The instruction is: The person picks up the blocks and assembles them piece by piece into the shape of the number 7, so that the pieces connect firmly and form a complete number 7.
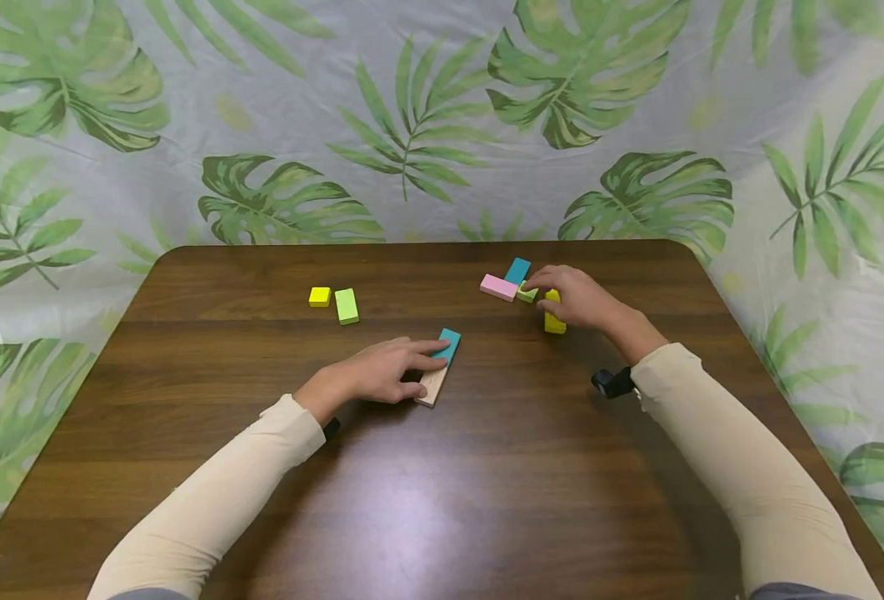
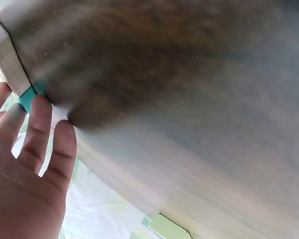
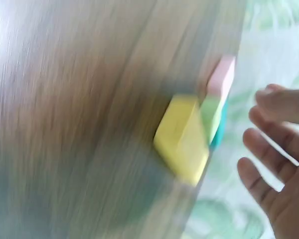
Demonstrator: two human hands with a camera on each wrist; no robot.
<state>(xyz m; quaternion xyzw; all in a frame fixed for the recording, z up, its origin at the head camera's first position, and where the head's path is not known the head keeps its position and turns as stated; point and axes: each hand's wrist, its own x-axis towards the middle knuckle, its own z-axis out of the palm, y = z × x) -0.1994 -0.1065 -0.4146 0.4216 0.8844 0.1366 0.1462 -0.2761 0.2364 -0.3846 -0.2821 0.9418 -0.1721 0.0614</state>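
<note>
My left hand (image 1: 382, 371) rests its fingertips on a blue block (image 1: 451, 338) and a plain wooden block (image 1: 432, 387), which lie end to end in a slanted row. In the left wrist view its fingers reach out fairly straight at the edge of the wooden block (image 2: 9, 57). Farther right, my right hand (image 1: 580, 298) hovers above a yellow block (image 1: 555, 323) and a light green block (image 1: 526, 293), fingers loosely spread. The right wrist view shows a gap between those fingers and the yellow block (image 3: 182, 137). A pink block (image 1: 498, 287) and another blue block (image 1: 517, 270) lie beside the green one.
On the left of the brown wooden table (image 1: 412, 500) lie a small yellow block (image 1: 320, 297) and a light green block (image 1: 347, 307). A leaf-patterned cloth (image 1: 427, 125) hangs behind the table's far edge.
</note>
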